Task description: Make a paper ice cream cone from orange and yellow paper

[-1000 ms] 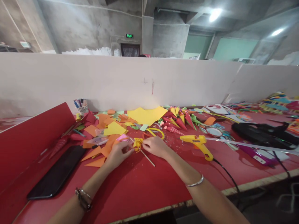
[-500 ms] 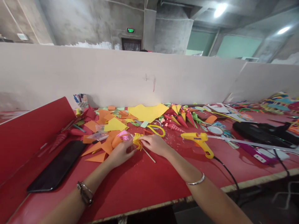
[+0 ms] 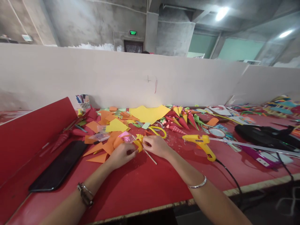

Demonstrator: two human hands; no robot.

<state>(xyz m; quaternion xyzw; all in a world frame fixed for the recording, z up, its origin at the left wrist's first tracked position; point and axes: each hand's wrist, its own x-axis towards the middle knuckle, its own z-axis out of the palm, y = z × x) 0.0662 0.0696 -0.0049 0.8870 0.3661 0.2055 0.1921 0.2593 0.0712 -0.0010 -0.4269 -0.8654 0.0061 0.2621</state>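
From the head view: left hand [image 3: 123,155] and right hand [image 3: 156,145], fingers narrowed, pinch a curled, yellow, paper-like piece [image 3: 139,145] (petal-like folds!) between them over the glossy red tabletop [image 3: 131,190]; a thin, straight, pale stick [image 3: 151,157] slants past.

The handled piece [image 3: 140,146] is yellow, the tabletop [image 3: 131,190] red.

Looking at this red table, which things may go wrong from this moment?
The yellow piece between the left hand and right hand looks thin, so it might crease or tear. The glue gun lies near the right forearm; if hot, which cannot be seen, it might burn. Its black cord hangs over the table edge, so a snag might pull the glue gun down.
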